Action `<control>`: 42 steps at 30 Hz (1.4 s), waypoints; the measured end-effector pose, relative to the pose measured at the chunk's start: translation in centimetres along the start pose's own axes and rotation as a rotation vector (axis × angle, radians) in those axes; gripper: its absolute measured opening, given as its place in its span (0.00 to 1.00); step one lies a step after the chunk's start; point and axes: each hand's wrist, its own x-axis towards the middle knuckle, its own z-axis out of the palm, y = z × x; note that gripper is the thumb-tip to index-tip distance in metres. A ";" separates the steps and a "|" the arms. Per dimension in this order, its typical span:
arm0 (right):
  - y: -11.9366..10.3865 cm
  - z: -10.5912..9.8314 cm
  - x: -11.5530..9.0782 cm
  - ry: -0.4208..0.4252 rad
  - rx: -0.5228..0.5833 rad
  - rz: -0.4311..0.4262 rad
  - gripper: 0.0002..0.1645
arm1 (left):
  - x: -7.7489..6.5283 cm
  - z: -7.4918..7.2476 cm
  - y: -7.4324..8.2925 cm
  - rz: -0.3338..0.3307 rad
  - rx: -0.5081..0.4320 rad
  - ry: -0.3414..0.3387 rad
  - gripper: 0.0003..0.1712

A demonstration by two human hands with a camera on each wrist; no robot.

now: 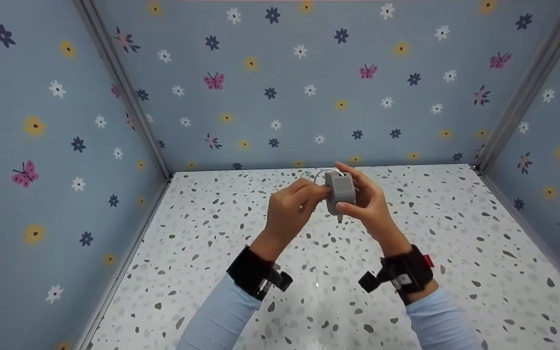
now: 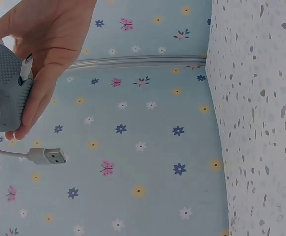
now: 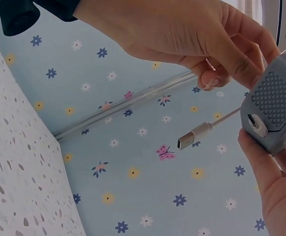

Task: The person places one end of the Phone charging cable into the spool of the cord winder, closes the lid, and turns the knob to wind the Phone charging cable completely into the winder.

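Both hands are on a small grey cable case (image 1: 342, 185), blocky with a textured face, held up above the table. My right hand (image 1: 370, 209) grips it from the right, thumb at the near edge and fingers behind. My left hand (image 1: 289, 206) reaches in from the left, its curled thumb and fingers pinching at the case's side; their tips are partly hidden. A white connector (image 3: 257, 126) with a dark tip pokes out of a slot in the case. The white USB plug (image 3: 193, 136) dangles on its thin cable beside the case. A loop of white cable (image 1: 327, 170) arches over the top.
Beneath the hands lies a white speckled table (image 1: 212, 272). Blue flowered panels (image 1: 289, 73) rise at the back and both sides, joined by grey metal corner strips (image 1: 127, 92). Each wrist wears a black strap (image 1: 250, 273) with a small camera.
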 end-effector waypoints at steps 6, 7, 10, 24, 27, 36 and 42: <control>-0.1 0.2 0.0 -0.015 0.018 -0.025 0.46 | -0.2 0.3 -0.3 -0.003 -0.008 0.011 0.03; -0.1 0.2 0.0 -0.017 0.021 -0.029 0.46 | -0.2 0.4 -0.2 -0.003 -0.013 0.016 0.02; -0.1 0.3 -0.1 -0.030 0.030 -0.035 0.45 | -0.3 0.4 -0.1 0.001 -0.016 0.030 0.04; -0.3 0.3 0.3 0.001 0.010 -0.061 0.43 | 1.0 -0.1 3.1 -0.752 -0.391 -0.155 0.10; 0.0 0.2 0.3 0.012 0.005 -0.078 0.44 | 1.7 -0.2 3.4 -0.983 -0.596 -0.146 0.10; 0.6 0.0 0.3 -0.023 -0.039 -0.151 0.46 | 2.7 -0.1 2.9 -1.499 -1.097 -0.099 0.18; 0.2 -0.2 0.1 -0.003 0.013 -0.121 0.44 | 2.1 0.1 3.4 -1.134 -0.847 -0.125 0.13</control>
